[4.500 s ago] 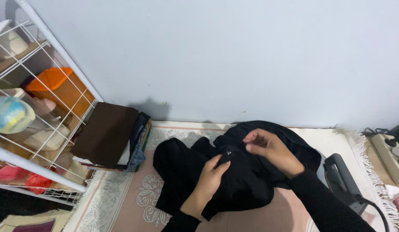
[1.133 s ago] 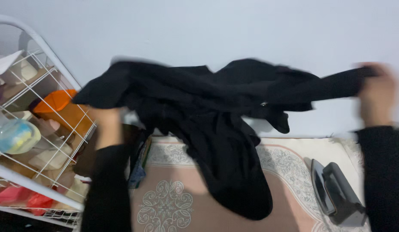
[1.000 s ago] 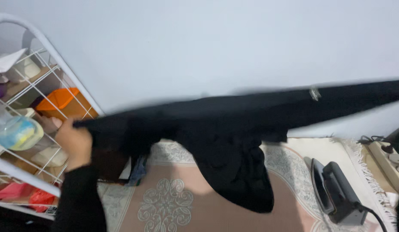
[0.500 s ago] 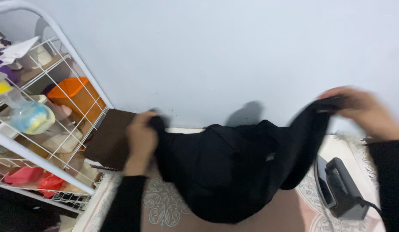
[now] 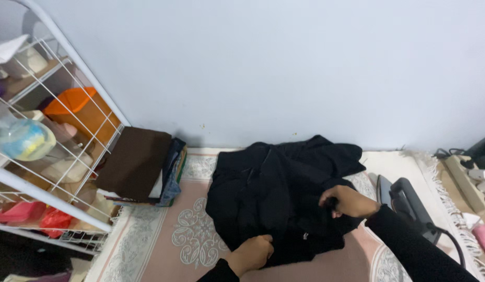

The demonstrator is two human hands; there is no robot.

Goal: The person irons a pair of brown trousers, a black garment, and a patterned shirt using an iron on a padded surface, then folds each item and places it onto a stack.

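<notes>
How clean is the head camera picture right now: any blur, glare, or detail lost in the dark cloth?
Head view: sharp, no motion blur; light is soft and even, with no glare on the pale wall. The crumpled black garment reads nearly flat black, its folds hard to tell apart. Left hand and right hand show clearly, each with a grip on the cloth. The white wire rack looks bowed near the frame edge.

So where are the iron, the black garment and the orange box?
iron point(image 5: 409, 206), head view, on its handle.
black garment point(image 5: 273, 193), head view, on its crumpled middle.
orange box point(image 5: 70, 102), head view, on its lid.
</notes>
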